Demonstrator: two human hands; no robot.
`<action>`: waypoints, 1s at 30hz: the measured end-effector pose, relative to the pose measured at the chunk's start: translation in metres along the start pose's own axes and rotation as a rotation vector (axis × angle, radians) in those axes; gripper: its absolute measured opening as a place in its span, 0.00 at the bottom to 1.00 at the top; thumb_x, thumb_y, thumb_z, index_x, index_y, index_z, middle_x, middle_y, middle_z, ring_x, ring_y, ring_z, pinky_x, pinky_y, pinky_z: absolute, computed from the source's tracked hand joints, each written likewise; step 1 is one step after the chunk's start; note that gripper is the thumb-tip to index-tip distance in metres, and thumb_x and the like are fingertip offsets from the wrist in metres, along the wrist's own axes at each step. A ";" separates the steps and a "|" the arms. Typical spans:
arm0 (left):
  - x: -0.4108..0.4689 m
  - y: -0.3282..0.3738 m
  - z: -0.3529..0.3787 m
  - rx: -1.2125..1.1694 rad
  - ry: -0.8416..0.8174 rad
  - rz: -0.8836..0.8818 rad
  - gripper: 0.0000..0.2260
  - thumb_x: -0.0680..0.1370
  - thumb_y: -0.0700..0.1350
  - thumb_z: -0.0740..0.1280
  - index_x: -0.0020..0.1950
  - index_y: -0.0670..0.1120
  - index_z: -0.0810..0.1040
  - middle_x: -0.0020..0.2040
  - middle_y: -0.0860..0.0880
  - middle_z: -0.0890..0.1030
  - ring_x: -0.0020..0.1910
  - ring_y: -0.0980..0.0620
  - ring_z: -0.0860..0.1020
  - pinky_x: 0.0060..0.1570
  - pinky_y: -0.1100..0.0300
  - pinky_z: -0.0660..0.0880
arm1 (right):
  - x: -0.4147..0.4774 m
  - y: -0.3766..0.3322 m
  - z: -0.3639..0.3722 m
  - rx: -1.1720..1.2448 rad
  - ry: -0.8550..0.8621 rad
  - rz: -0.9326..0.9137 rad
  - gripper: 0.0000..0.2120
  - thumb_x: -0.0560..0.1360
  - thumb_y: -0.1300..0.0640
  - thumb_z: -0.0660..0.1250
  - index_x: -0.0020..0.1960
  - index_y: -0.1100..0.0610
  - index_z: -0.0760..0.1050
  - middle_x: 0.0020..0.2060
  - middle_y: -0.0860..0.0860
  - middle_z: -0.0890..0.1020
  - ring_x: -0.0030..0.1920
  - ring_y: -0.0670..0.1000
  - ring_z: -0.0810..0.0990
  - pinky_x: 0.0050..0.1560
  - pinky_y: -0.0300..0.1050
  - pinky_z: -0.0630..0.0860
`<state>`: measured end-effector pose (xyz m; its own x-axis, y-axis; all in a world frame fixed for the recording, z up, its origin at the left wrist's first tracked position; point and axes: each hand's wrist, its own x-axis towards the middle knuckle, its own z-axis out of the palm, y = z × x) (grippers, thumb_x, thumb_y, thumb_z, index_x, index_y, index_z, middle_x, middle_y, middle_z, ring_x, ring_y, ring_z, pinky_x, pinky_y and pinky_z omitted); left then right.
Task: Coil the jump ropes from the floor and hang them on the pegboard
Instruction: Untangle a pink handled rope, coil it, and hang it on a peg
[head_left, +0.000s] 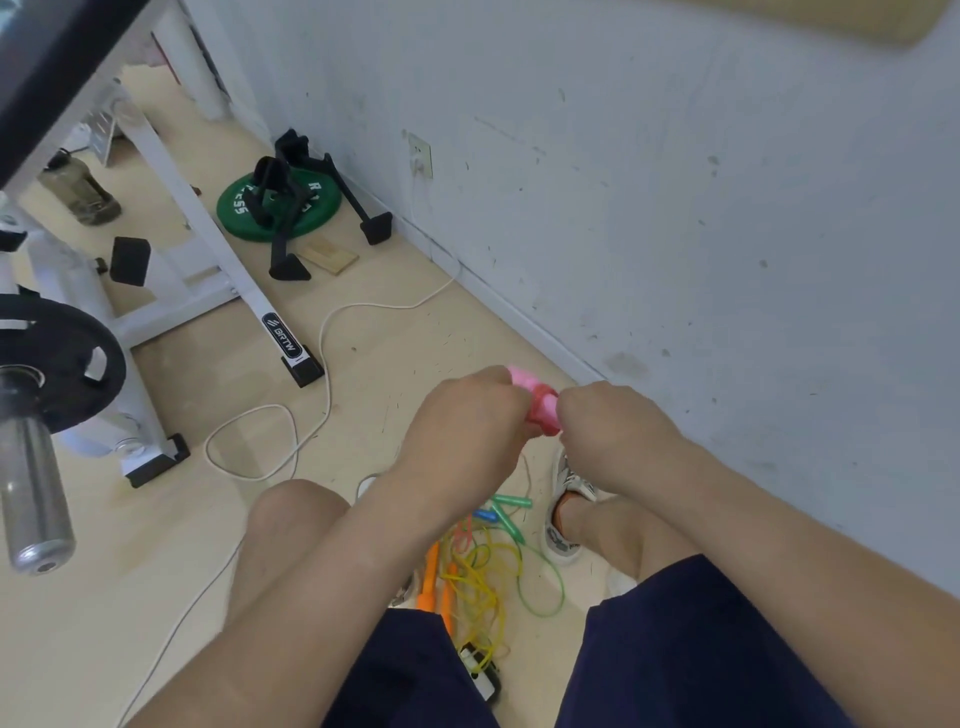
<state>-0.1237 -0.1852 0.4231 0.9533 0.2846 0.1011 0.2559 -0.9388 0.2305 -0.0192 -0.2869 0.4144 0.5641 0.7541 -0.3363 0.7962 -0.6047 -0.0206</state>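
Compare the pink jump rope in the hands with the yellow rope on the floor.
The pink jump rope is held up between the left hand and right hand; the yellow rope lies on the floor. The pink one is bunched into a tight bundle; the yellow one sprawls in loose loops, tangled with a green rope. Both are brightly coloured.

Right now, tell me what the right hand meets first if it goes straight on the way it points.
The right hand points at the pink jump rope it grips; just beyond, probably, the left hand.
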 end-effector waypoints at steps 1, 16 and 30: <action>0.004 -0.002 -0.003 -0.012 0.015 0.033 0.10 0.80 0.55 0.62 0.54 0.53 0.79 0.44 0.52 0.75 0.48 0.46 0.77 0.38 0.57 0.63 | 0.002 0.000 -0.001 -0.021 -0.023 -0.035 0.04 0.78 0.55 0.64 0.48 0.54 0.70 0.42 0.51 0.74 0.40 0.54 0.72 0.39 0.45 0.68; 0.032 -0.029 -0.019 -1.301 -0.568 -0.050 0.14 0.72 0.50 0.68 0.28 0.47 0.80 0.24 0.54 0.76 0.23 0.60 0.71 0.27 0.69 0.69 | 0.002 0.019 -0.060 0.718 -0.918 -0.459 0.17 0.77 0.46 0.66 0.44 0.61 0.75 0.26 0.49 0.67 0.24 0.46 0.61 0.24 0.37 0.58; 0.003 -0.002 0.033 -1.654 0.030 -0.302 0.19 0.77 0.36 0.57 0.34 0.48 0.84 0.29 0.49 0.80 0.23 0.53 0.75 0.26 0.64 0.71 | -0.001 0.024 -0.015 1.430 -0.753 -0.467 0.14 0.70 0.52 0.75 0.40 0.61 0.73 0.23 0.47 0.69 0.19 0.41 0.61 0.21 0.30 0.57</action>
<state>-0.1164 -0.1885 0.3910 0.8969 0.4254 -0.1206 -0.0344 0.3391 0.9401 0.0025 -0.2978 0.4283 -0.2064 0.8974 -0.3900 -0.2091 -0.4298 -0.8784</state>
